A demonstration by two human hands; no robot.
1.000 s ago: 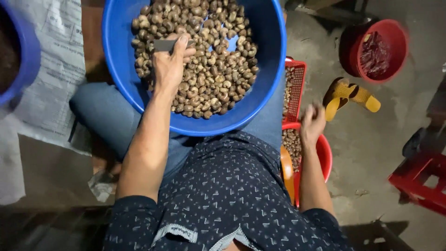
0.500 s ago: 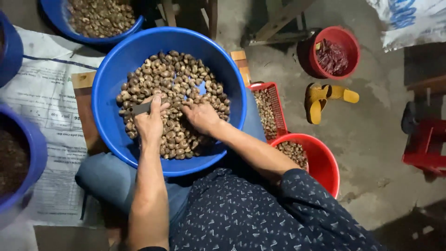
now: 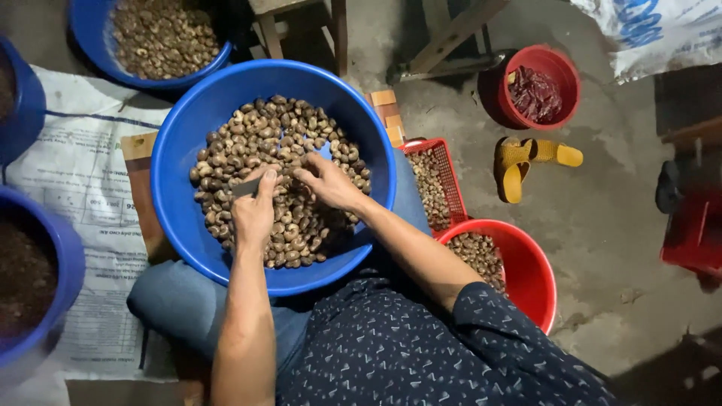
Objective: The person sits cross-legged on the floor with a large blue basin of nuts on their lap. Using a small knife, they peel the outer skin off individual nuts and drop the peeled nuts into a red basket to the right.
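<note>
The concrete floor [image 3: 602, 225] carries everything around me, and the printed white sack [image 3: 83, 195] spread over its left side is the biggest thing on it, pale with blue lines and small dark print, running under the tubs there. Another white sack with bold blue lettering [image 3: 654, 30] lies at the floor's top right corner. On my lap sits the big blue basin [image 3: 180, 165], heaped with brown nuts [image 3: 293, 128] in their shells, and both my hands are inside it near the middle. Two more blue tubs [image 3: 37, 301] crowd the left edge, the lower one holding dark stuff, and a further blue basin of nuts [image 3: 162, 34] stands at the top left, just beyond mine. To my right a red bucket [image 3: 530, 278] holds more nuts, touching a red mesh basket [image 3: 444, 177] also filled with them, squeezed between bucket and basin. A smaller red bucket [image 3: 560, 79] with dark red contents stands farther up, with yellow sandals [image 3: 523, 162] lying just below it. My left hand [image 3: 254, 210] is closed round a small grey blade [image 3: 244, 188], thumb pressed along it. My right hand [image 3: 331, 184] pinches a single nut at its fingertips, just beside the blade.
</note>
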